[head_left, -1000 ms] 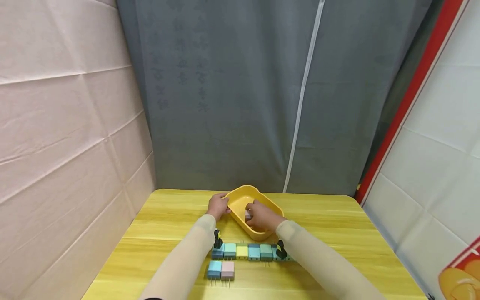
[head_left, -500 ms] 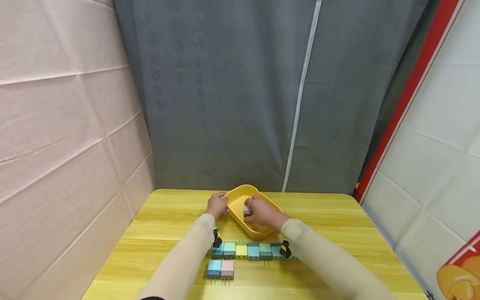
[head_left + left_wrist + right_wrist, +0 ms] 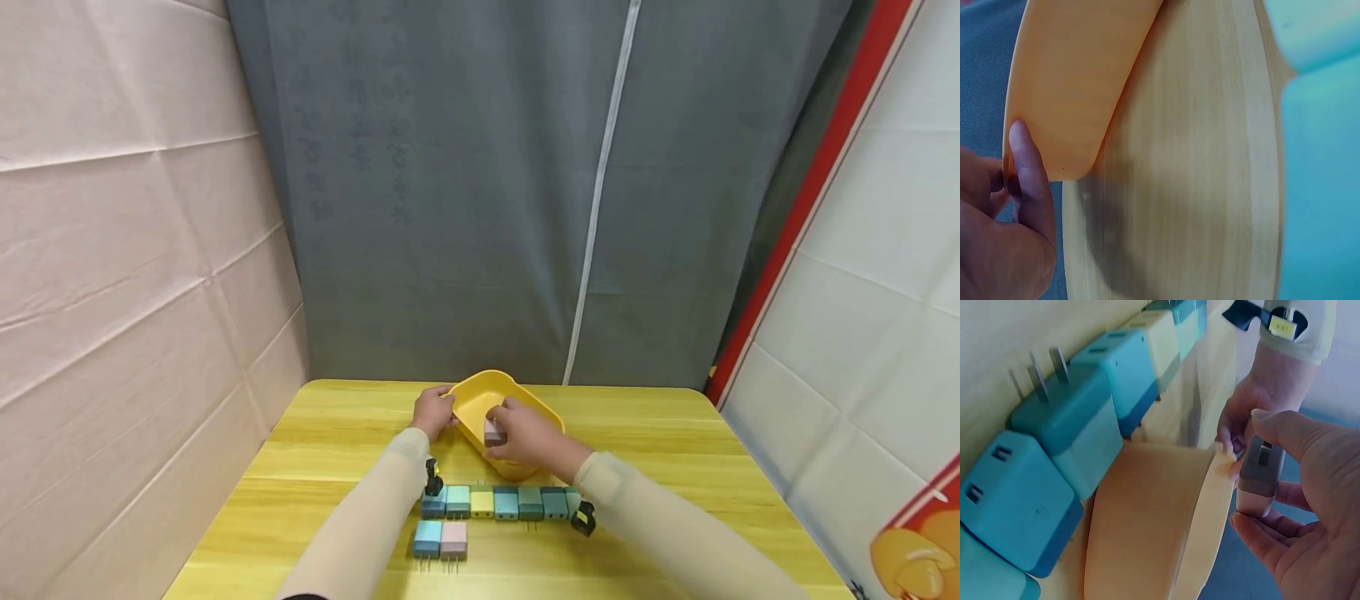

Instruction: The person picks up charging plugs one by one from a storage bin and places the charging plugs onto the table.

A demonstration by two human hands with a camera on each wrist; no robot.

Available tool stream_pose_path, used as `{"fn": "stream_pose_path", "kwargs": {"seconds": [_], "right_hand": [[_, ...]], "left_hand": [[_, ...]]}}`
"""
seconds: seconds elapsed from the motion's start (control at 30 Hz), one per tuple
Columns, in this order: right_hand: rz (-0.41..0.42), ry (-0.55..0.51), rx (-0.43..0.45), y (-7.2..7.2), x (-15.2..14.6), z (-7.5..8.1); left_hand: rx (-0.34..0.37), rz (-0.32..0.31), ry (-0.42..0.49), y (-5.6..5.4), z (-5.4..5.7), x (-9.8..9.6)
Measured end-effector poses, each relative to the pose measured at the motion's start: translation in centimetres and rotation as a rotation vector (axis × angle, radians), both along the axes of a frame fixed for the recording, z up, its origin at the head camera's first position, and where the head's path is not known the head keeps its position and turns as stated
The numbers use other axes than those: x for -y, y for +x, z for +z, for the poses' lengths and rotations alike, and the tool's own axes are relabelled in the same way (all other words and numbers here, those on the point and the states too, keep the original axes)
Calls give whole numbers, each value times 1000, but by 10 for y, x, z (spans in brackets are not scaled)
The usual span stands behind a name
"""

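Observation:
A yellow plastic basin point(image 3: 471, 402) stands tilted near the back of the table. My left hand point(image 3: 432, 410) grips its left rim, the thumb point(image 3: 1032, 169) along one face and the other fingers behind. Over the basin, my right hand point(image 3: 528, 440) pinches a pinkish charger plug point(image 3: 1260, 472) between thumb and fingertips. The charger's grey end, with a slot, faces the right wrist camera. Part of the basin's inside is hidden by the right hand.
A row of blue, green and yellow chargers point(image 3: 482, 503) lies in front of the basin, some with metal prongs showing. Nearer me, a blue charger point(image 3: 427, 540) and a pink charger point(image 3: 454, 541) sit side by side. A grey curtain point(image 3: 450, 208) hangs behind the table.
My right hand has risen from inside the basin and come slightly toward me, with the charger plug now showing more between its fingers. My left hand has stayed on the rim.

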State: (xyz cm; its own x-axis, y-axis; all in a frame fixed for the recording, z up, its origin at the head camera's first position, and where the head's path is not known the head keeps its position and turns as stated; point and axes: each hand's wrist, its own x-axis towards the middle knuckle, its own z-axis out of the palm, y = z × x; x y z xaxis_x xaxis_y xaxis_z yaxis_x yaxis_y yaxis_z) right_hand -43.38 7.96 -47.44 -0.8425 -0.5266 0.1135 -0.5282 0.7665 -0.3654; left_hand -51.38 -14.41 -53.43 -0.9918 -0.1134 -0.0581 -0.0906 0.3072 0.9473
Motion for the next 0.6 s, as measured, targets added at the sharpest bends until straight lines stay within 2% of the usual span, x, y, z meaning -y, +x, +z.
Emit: {"fn": "stream_pose_path", "kwargs": {"seconds": [0.33, 0.6], "right_hand": [[10, -12, 13, 23, -3, 5], [53, -48, -3, 45, -3, 0]], "left_hand": [[-4, -14, -4, -1, -3, 0], [-6, -17, 7, -2, -3, 1]]}}
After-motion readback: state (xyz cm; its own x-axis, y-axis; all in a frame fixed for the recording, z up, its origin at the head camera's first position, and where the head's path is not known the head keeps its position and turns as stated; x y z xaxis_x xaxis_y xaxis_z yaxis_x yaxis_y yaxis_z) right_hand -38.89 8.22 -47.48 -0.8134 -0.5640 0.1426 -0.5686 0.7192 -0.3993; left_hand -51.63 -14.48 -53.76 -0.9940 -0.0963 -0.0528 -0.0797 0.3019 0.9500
